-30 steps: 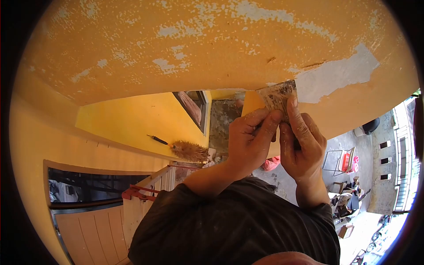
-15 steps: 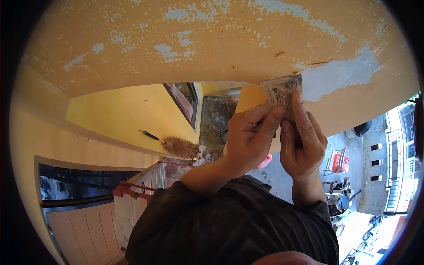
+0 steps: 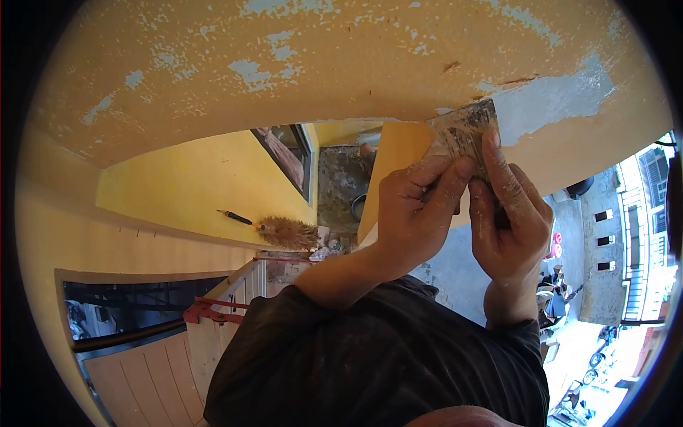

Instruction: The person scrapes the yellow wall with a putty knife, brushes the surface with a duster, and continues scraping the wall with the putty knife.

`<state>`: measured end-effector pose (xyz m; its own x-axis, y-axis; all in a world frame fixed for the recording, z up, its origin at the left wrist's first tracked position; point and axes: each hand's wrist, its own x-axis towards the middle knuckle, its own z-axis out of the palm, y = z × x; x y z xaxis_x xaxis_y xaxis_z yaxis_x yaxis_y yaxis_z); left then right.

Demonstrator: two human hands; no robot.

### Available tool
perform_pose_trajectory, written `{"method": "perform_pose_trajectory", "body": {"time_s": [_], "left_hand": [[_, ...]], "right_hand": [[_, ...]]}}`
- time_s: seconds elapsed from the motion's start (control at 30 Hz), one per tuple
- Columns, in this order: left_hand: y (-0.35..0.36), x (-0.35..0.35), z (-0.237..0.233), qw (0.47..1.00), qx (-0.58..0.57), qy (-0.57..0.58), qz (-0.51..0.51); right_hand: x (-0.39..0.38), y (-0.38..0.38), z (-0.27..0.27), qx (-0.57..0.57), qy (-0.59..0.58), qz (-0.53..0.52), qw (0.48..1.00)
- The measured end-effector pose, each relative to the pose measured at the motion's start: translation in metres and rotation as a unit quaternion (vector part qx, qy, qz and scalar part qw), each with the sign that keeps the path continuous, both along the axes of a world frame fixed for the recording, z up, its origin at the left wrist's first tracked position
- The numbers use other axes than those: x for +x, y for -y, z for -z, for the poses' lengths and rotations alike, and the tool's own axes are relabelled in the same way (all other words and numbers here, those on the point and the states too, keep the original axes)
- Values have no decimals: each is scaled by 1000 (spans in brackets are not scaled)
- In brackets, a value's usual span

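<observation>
A flat scraper [image 3: 464, 132] with a stained, putty-smeared blade lies against the lower edge of the peeling yellow painted surface [image 3: 341, 64]. My left hand [image 3: 420, 206] is closed, pinching the scraper's lower left side between thumb and fingers. From the right, my right hand [image 3: 512, 220] grips it too, its index finger stretched along the blade and the other fingers curled. Whitish residue marks the fingers of both hands. Just right of the blade is a bare grey-white patch [image 3: 551, 103] where the paint is gone. The scraper's handle end is hidden by my hands.
At left stands a ladder [image 3: 220, 313] with red fittings. A feather duster [image 3: 288, 233] with a black handle lies against the yellow wall below a window [image 3: 292, 156]. On the ground are a dark bucket [image 3: 358, 208] and, farther right, parked motorbikes [image 3: 590, 373].
Both hands and the scraper have shifted a little to the right and up in view. The scraper is still held, and the camera view has moved slightly.
</observation>
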<state>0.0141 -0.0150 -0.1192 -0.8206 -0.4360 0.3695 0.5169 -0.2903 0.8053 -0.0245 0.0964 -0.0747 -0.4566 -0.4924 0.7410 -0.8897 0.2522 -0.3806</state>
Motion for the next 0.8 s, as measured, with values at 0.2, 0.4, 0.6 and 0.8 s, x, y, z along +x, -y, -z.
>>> {"method": "perform_pose_trajectory", "body": {"time_s": [0.2,0.4,0.6,0.8], "left_hand": [[-2,-4,3,1000,11,-18,10],[-6,-4,2,999,41,-27,18],[-4,-12,6,999,9,-47,-5],[0,-15,-8,995,41,-76,-55]], "right_hand": [[-2,0,-6,13,-13,1,1000],[-6,0,-7,19,-47,-11,999],[-17,0,-4,17,-88,-16,996],[-28,16,-8,-15,-141,-61,988]]}}
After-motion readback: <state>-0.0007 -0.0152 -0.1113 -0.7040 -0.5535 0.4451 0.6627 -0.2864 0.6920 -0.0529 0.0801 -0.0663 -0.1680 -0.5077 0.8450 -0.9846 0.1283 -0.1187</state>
